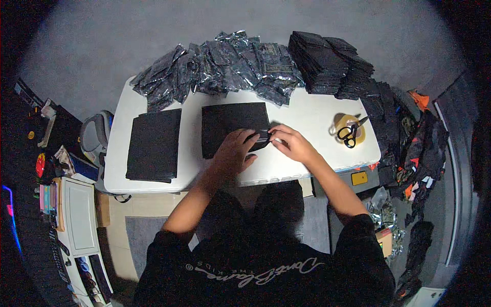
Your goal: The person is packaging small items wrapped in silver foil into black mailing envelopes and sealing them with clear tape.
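A flat black rectangular piece [230, 118], perhaps folded fabric, lies on the white table in front of me. At its near right corner my left hand [236, 149] has its fingers curled over a raised, slightly glossy edge. My right hand [292, 143] pinches the same corner from the right side. What lies between the fingertips is partly hidden. Left of this piece is a low stack of similar black rectangles [153, 146], its edges a little uneven.
Along the table's [312, 115] far edge lie a heap of shiny plastic-wrapped dark packets [225, 64] and tall black folded stacks [327, 64]. Black-handled scissors [349, 134] rest on a yellowish tape roll [358, 134] at right. A yellow phone-like object [359, 178] sits beyond the table's right front.
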Tool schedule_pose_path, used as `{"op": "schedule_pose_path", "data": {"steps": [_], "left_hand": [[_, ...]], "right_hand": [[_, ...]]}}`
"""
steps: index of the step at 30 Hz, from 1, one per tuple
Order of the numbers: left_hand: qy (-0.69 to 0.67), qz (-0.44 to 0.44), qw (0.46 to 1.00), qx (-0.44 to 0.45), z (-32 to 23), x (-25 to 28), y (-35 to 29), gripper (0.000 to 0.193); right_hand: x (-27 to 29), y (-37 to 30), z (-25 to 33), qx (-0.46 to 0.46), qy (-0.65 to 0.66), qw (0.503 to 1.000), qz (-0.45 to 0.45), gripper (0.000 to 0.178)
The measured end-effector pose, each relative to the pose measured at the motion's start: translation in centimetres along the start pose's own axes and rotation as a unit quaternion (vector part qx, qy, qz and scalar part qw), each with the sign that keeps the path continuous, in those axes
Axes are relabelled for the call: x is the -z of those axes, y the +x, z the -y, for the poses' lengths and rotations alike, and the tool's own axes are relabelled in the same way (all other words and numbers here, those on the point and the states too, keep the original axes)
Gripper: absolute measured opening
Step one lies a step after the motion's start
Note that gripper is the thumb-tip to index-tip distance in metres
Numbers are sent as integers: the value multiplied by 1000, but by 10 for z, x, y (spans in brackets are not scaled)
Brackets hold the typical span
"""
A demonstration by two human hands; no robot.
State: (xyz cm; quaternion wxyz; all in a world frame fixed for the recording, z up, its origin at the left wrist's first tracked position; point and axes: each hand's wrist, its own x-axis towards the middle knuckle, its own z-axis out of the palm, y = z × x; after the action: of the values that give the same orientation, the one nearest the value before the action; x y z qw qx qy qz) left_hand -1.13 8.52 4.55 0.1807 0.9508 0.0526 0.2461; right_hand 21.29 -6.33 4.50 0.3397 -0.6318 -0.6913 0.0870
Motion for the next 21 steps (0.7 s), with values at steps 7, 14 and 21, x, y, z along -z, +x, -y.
{"op": "schedule_pose_path", "data": {"steps": [7,14,21], "left_hand": [[109,60,986,-111,41,-34,5,45],[50,20,996,-72,13,-21,15,48],[52,-14,997,-53,-10,-28,21,50]], "right_hand": [[5,7,0,13,21,1000,-2,39],[9,8,-7,70,-31,997,22,43],[-4,-6,-12,81,-85,993,-17,27]]}}
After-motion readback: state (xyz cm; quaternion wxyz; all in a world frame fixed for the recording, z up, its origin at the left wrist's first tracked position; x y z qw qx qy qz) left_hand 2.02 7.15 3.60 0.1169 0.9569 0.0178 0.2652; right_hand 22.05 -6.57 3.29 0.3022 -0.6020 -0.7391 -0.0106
